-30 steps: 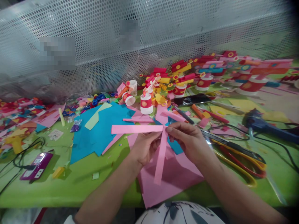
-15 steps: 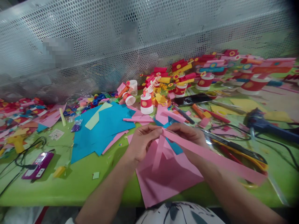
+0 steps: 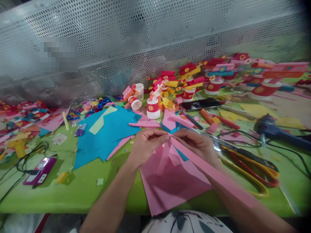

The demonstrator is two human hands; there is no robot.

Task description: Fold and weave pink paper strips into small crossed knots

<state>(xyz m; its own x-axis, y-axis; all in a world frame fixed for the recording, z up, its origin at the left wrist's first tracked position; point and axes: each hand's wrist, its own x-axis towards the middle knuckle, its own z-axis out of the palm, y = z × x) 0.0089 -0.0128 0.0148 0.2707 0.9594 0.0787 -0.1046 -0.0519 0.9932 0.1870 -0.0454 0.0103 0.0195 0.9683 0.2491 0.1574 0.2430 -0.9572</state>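
Between my two hands is a pair of long pink paper strips (image 3: 206,163) that meet at one end. My left hand (image 3: 149,144) pinches that joined end between thumb and fingers. My right hand (image 3: 198,144) is closed on the strip just beside it, its fingers partly hidden. One strip runs down to the right across my right forearm; the other hangs down over a large pink paper sheet (image 3: 177,187). That sheet lies under my hands at the front edge of the green table (image 3: 116,191).
Blue paper sheets (image 3: 109,129) lie left, near a purple device (image 3: 40,171) with a cable. Scissors (image 3: 257,191) and a blue glue gun (image 3: 279,131) lie right. Red-banded paper cups (image 3: 153,108) with paper decorations and a black phone (image 3: 201,104) stand or lie behind, before a perforated metal panel (image 3: 102,38).
The long strip's free end has swung down and inward, from over the scissors' handles onto my right forearm. Both hands keep their pinch at the joined end.
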